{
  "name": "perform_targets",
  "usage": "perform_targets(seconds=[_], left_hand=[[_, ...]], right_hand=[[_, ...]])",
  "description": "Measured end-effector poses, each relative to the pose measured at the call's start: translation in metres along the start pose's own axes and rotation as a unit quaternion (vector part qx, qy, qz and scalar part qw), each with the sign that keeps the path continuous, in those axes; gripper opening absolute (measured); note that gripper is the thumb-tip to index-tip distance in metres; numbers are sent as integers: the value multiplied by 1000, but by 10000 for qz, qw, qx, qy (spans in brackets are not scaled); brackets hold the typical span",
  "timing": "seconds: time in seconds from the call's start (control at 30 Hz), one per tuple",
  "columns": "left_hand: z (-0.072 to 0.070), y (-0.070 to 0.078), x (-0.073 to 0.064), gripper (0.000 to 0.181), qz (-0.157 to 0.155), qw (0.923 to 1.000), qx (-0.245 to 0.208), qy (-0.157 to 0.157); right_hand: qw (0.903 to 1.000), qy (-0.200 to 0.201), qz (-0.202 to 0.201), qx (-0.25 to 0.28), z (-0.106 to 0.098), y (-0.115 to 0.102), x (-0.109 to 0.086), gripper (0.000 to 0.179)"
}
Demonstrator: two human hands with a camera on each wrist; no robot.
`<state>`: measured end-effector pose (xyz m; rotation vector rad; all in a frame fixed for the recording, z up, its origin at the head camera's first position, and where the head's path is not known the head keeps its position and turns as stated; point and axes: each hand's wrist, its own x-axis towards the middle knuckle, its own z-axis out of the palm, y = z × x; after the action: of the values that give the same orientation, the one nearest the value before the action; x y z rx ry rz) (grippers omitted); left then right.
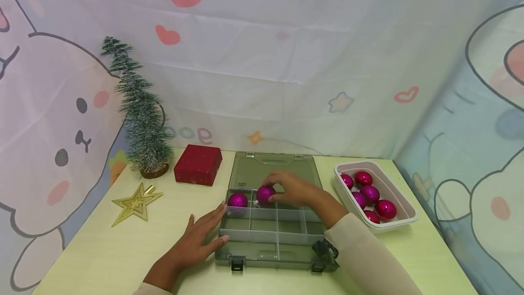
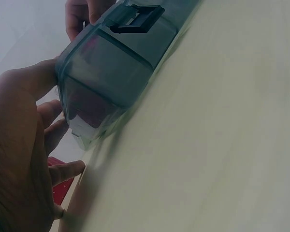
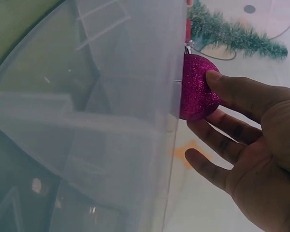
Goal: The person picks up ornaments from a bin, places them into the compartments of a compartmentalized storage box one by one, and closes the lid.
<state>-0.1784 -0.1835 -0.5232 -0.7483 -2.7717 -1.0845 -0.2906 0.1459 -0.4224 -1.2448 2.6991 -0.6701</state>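
Observation:
In the head view my right hand pinches a glittery magenta Christmas ball at a back compartment of the green see-through divided box. The right wrist view shows the thumb on one side of the ball and fingers beneath, its silver cap pointing away. A second glitter ball sits in the back left compartment. Flat along the box's left side, my left hand rests with fingers spread, the thumb at the wall. The box lid lies folded back, away from me.
At right, a white tub holds several shiny and glittery magenta balls. A dark red box stands behind and left of the divided box. Further left are a small frosted Christmas tree and a gold star. A printed cloth hangs behind the table.

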Motion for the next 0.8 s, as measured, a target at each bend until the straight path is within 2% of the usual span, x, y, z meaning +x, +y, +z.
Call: perform_targets(seconds=[0.2, 0.33, 0.8], left_hand=[[1, -2, 0, 78, -36, 10000, 39, -2], [1, -3, 0, 78, -26, 10000, 23, 15], [1, -3, 0, 78, -30, 10000, -58, 17]], right_hand=[[9997, -159, 167, 59, 5, 1, 3, 41], [9993, -223, 277, 93, 7, 2, 5, 39], [9984, -534, 132, -164, 16, 5, 8, 34]])
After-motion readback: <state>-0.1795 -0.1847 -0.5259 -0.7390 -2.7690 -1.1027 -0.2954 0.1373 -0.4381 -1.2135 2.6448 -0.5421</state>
